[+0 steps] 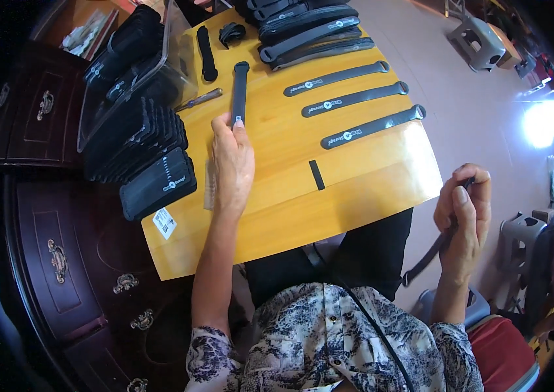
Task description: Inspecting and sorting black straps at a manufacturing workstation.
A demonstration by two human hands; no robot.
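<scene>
Your left hand stretches forward over the yellow table, thumb and fingers pinched on the near end of a black strap lying flat and pointing away from you. Your right hand is raised off the table's right edge, fingers curled shut around a second strap hanging below it. Three straps lie singly in a row (more overlap beyond them).

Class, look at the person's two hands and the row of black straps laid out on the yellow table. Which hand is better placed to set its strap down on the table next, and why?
Probably the left hand: it already lies over the yellow table, fingertips pinching the end of a black strap that rests on the tabletop. The right hand holds its dangling strap off the table's edge, over the floor.
</scene>
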